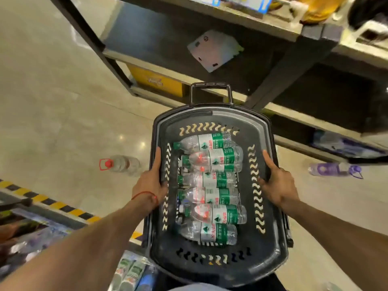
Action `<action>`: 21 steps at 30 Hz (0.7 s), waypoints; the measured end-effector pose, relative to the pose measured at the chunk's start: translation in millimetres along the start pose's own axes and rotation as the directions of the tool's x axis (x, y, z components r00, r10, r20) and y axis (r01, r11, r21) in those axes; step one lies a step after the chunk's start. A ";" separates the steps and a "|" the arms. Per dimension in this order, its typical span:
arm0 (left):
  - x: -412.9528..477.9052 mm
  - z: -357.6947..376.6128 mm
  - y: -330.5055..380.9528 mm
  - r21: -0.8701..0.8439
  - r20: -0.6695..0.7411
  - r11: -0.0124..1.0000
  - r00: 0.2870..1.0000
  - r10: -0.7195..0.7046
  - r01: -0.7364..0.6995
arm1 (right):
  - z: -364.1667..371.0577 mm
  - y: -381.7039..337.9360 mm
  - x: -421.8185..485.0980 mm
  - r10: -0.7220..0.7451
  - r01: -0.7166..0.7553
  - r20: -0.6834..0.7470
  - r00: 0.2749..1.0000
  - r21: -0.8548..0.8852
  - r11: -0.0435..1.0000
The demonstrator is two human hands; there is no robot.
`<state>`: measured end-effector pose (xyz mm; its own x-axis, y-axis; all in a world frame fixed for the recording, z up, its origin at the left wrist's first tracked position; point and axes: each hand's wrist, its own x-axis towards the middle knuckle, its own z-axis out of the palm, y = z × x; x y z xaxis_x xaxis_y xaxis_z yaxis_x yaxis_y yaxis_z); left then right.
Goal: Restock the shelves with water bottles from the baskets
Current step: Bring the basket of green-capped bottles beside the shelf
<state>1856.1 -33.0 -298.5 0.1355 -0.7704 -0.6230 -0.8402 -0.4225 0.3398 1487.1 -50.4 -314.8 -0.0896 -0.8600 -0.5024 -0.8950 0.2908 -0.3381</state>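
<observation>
Dark grey plastic basket (210, 114), oblong with rounded corners and rows of wavy slots cut in its walls, was held between the two hands.
- Left hand (150, 183) gripped the basket's left rim, thumb lying along the top edge. A thin red thread (144, 194) circled that wrist.
- Right hand (277, 185) gripped the opposite rim the same way.
- Between the hands, six clear ribbed water bottles (212, 179) lay on their sides in the basket, side by side in one row. Labels were green and white, with green caps pointing toward the left hand.
- Hinged loop handle (211, 87) stood at the basket's far end, beyond both hands.
- Dark-framed shelves (247, 28) with pale boards rose beyond the handle. A flat grey metal plate (214, 50) lay on one board.
- On the glossy beige floor (52, 101), left of the left hand, was a large clear jug (123, 164) with a red cap. Right of the right hand was a purple-labelled bottle (333, 170) on its side.
</observation>
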 end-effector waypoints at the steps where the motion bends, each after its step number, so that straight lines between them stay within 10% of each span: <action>1: -3.1 0.9 13.3 0.023 0.011 1.000 1.000 0.016 -0.016 | -2.8 13.6 -8.8 0.027 -0.027 -0.009 1.000 0.016 1.000; 13: -39.3 63.7 169.8 0.221 0.165 0.937 0.958 0.236 -0.269 | -30.6 166.6 -124.8 0.378 -0.355 -0.064 0.924 0.229 0.906; 21: -39.7 117.5 303.8 0.370 0.428 0.655 0.747 0.508 -0.658 | -15.5 223.0 -238.2 0.704 -0.578 -0.133 0.698 0.476 0.663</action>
<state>1533.8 -74.7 -253.2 -0.5510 -0.5858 -0.5943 -0.8342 0.4072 0.3720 1302.0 212.8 -258.1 -0.7508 -0.4513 -0.4823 -0.3338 0.8893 -0.3126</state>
